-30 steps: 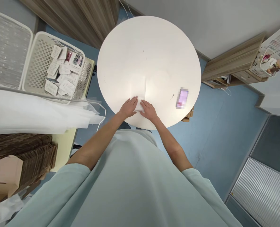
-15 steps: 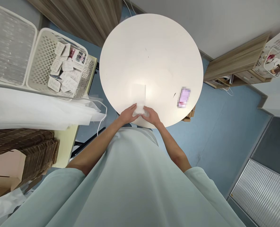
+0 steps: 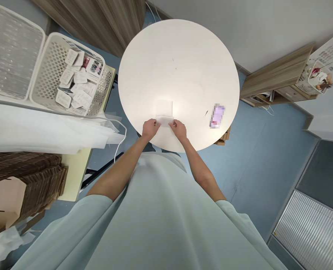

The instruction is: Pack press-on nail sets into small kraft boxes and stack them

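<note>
On the near part of the round white table (image 3: 180, 52) lies a thin white wrapping sheet (image 3: 164, 107), flat at its far end. Its near part is doubled over into a whitish, slightly see-through folded bundle; whether anything is inside I cannot tell. My left hand (image 3: 150, 128) pinches the bundle's left corner between thumb and curled fingers. At the opposite corner my right hand (image 3: 179, 130) grips it the same way. Both wrists rest near the table's front edge.
A blurred-out purple phone-like object (image 3: 217, 116) lies right on the table. At left stand a white basket (image 3: 50, 75) of small cards, a stack of white sheets (image 3: 42, 129) and folded cardboard boxes (image 3: 42, 187). A white cable (image 3: 125, 131) hangs off the side table.
Both hands have moved slightly away from my body, their fingers now curled at the bundle's corners. The near part of the sheet has been turned over farther up the flat part.
</note>
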